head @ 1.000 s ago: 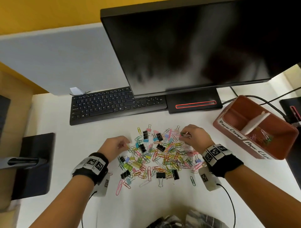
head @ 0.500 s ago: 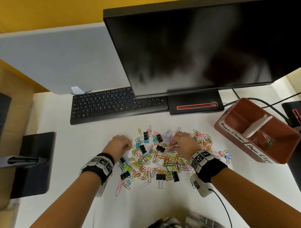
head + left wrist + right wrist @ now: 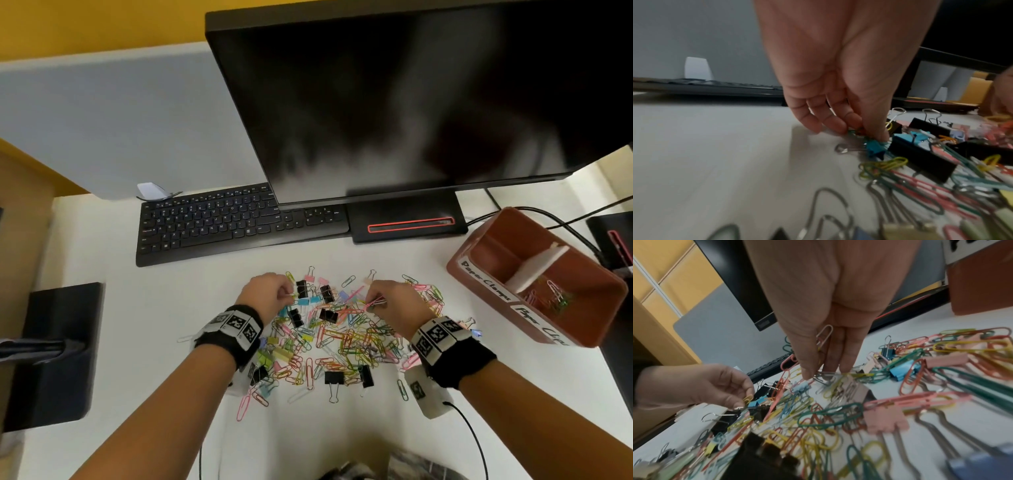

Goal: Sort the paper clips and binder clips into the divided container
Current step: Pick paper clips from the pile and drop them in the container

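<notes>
A mixed pile of coloured paper clips and binder clips [image 3: 342, 339] lies on the white desk. My left hand [image 3: 289, 295] works the pile's far left edge and pinches a yellow paper clip [image 3: 748, 398] beside a blue binder clip [image 3: 873, 148]. At the pile's far middle, my right hand [image 3: 371, 301] pinches a few pink and white paper clips [image 3: 825, 335], its fingertips [image 3: 807, 373] down on the pile. The brown divided container [image 3: 484, 281] stands at the right. Several paper clips [image 3: 551, 298] lie in its near compartment; the far one looks bare.
A black keyboard [image 3: 219, 222] and the monitor base [image 3: 407, 222] sit just behind the pile, under a large dark monitor [image 3: 411, 102]. Cables [image 3: 565, 222] run behind the container. A black stand [image 3: 51, 349] occupies the desk's left edge.
My right hand has moved left from the pile's right side to its far middle, still pinching clips. The left hand stays at the far left edge.
</notes>
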Demonstrator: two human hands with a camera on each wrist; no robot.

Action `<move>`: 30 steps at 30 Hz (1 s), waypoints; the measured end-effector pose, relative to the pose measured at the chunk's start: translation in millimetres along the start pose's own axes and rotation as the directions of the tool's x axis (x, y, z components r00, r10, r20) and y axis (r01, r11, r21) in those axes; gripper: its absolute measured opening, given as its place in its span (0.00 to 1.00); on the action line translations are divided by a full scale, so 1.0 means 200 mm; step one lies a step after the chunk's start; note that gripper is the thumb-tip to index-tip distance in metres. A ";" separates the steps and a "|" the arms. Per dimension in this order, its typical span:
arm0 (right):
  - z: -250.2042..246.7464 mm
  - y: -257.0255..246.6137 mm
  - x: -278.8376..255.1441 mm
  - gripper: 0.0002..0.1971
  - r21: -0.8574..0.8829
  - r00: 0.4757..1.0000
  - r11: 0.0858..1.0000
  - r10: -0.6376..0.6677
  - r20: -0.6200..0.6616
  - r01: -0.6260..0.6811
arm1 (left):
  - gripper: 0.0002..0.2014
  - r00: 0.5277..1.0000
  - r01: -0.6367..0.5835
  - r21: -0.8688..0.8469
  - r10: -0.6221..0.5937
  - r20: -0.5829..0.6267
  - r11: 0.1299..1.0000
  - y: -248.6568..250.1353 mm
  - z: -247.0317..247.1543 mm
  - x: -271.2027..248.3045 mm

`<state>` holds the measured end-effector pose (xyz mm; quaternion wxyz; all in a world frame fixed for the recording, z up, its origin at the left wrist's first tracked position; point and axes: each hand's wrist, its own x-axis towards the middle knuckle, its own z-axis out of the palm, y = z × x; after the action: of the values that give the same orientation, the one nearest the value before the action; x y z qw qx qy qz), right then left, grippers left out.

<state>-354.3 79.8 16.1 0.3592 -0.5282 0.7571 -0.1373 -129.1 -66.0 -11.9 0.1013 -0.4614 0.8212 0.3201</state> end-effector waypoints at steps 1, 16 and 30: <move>-0.01 0.00 0.00 0.04 0.002 1.000 1.000 -0.003 -0.004 0.003 | 0.07 1.000 -0.008 0.032 0.008 0.016 0.999 0.01 0.00 0.00; -0.17 0.04 -0.11 0.08 0.209 0.994 0.978 0.007 -0.111 0.016 | 0.08 0.999 -0.018 0.122 0.014 0.039 0.992 0.05 0.02 -0.05; -0.81 0.42 -0.67 0.09 0.297 0.817 0.950 0.248 -0.521 -0.099 | 0.03 0.815 -0.580 -0.131 0.573 -0.091 0.804 1.09 -0.14 -0.16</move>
<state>-499.5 205.6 134.5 0.2015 -0.3430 0.8494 -0.3468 -286.7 19.5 119.8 -0.0554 -0.2043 0.8976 0.3866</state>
